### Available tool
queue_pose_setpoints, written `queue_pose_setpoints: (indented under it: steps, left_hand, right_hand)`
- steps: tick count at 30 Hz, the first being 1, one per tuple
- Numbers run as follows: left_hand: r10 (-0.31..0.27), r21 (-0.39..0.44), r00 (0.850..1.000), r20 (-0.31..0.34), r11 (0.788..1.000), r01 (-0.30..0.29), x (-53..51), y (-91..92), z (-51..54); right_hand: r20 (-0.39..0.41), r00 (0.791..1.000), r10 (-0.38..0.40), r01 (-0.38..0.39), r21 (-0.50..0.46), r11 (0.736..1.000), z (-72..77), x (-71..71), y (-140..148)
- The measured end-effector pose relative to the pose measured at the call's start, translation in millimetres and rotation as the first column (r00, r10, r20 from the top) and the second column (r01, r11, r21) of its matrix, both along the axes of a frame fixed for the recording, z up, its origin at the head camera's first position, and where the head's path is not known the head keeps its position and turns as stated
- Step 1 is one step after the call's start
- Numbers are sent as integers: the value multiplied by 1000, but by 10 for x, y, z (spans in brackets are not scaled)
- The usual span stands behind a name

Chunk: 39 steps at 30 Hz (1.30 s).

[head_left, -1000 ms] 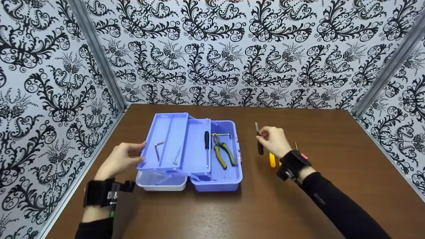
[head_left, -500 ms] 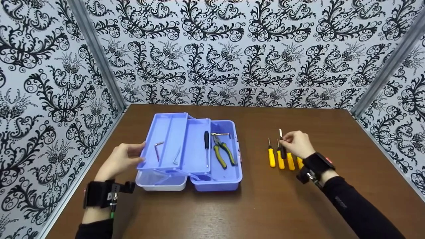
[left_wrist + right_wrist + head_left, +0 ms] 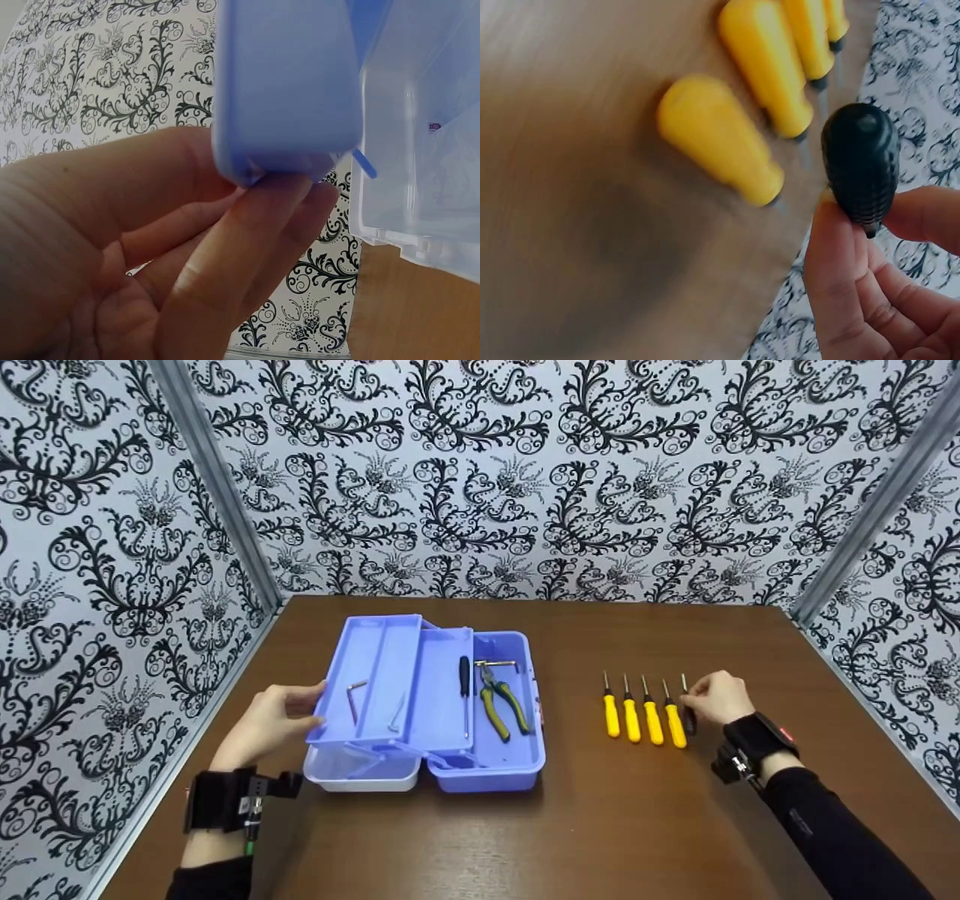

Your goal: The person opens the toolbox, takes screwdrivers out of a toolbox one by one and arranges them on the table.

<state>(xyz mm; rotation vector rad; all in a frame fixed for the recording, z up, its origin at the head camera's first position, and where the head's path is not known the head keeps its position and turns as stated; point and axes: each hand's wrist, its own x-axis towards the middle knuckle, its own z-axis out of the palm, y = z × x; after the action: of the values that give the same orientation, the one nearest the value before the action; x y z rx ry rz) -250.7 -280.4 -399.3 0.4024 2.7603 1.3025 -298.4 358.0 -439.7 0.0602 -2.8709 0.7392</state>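
My right hand [image 3: 721, 699] pinches a screwdriver with a black handle [image 3: 860, 157] between thumb and fingers, at the right end of a row of several yellow-handled screwdrivers [image 3: 631, 721]. In the right wrist view the black handle looks held just off the table; its shaft is mostly hidden. At the left, my left hand [image 3: 264, 729] grips the outer edge of the upper tray [image 3: 373, 664] of a lilac toolbox [image 3: 489, 781], thumb on one side and fingers beneath, as the left wrist view shows.
Inside the toolbox lie green-handled pliers [image 3: 493, 712], a black screwdriver [image 3: 464, 679], an L-shaped metal bar [image 3: 501, 664] and two hex keys, one reddish [image 3: 352, 701] and one pale [image 3: 397, 714]. The translucent lid [image 3: 364, 781] hangs under the trays. Patterned walls [image 3: 495, 510] border the table.
My right hand has carried the black screwdriver rightward and down, past the yellow screwdrivers to the end of their row, uncovering them. The left hand stays on the tray.
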Motion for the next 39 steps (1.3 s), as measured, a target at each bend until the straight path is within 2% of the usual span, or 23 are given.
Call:
queue_pose_setpoints:
  steps: [6, 11, 28, 33, 39]
  left_hand:
    - [-3, 27, 1000, 6, 1000, 3, 6, -19, 4]
    - [-11, 43, 1000, 3, 999, 11, 9, -4, 28]
    - [-9, 33, 1000, 10, 999, 8, 21, 22, 38]
    - [-18, 20, 999, -45, 1000, 19, 27, 33, 44]
    - [-20, 36, 1000, -14, 999, 20, 20, 33, 42]
  right_hand:
    - [76, 996, -40, 37, 36, 999, -115, -34, 114]
    - [95, 992, -77, 66, 111, 992, -194, -77, 130]
    - [163, 983, -79, 42, 219, 975, -245, -192, 104]
    - [182, 980, -76, 29, 249, 968, -194, -216, 96]
    - [183, 981, -69, 17, 269, 963, -19, -212, 34]
